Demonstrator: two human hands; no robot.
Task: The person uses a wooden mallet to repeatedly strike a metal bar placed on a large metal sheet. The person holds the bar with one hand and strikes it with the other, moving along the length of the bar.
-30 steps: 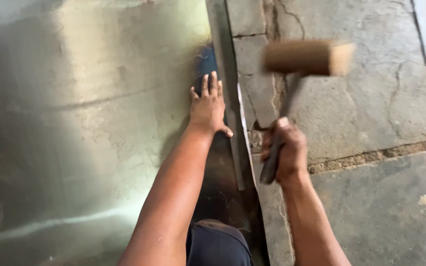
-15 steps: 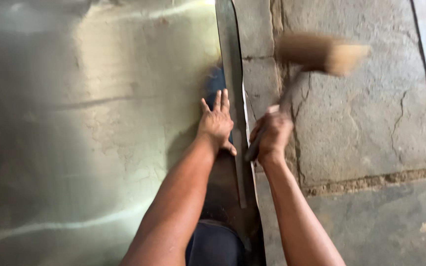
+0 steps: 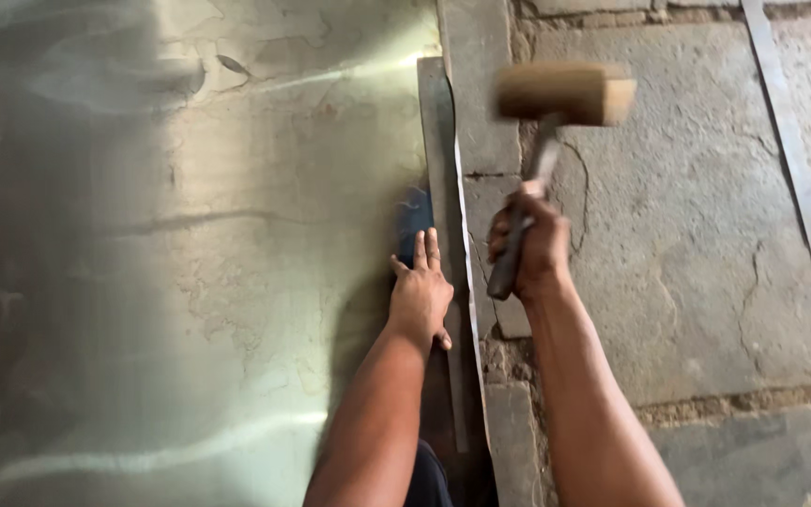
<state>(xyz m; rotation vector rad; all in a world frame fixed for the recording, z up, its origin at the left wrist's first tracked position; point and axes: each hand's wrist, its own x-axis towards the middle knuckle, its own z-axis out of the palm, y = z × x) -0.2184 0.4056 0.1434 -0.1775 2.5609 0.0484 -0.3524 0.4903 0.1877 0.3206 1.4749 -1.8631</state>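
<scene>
A large shiny metal sheet [image 3: 171, 263] lies flat and fills the left of the view. Its right edge is folded up into a narrow dark strip [image 3: 438, 169]. My left hand [image 3: 420, 296] presses flat on the sheet right beside that folded edge, fingers together and pointing away from me. My right hand [image 3: 527, 249] grips the dark handle of a wooden mallet [image 3: 565, 94]. The mallet's head is raised and blurred above the concrete, just right of the fold.
Cracked concrete slabs [image 3: 668, 263] cover the floor to the right. A long thin metal strip [image 3: 795, 178] runs along the far right. My dark-clothed knee [image 3: 429, 479] shows at the bottom between my arms.
The mallet head has swung, dipping towards the fold and rising again. My left hand has stayed pressed on the sheet while the view shifted forward along the edge.
</scene>
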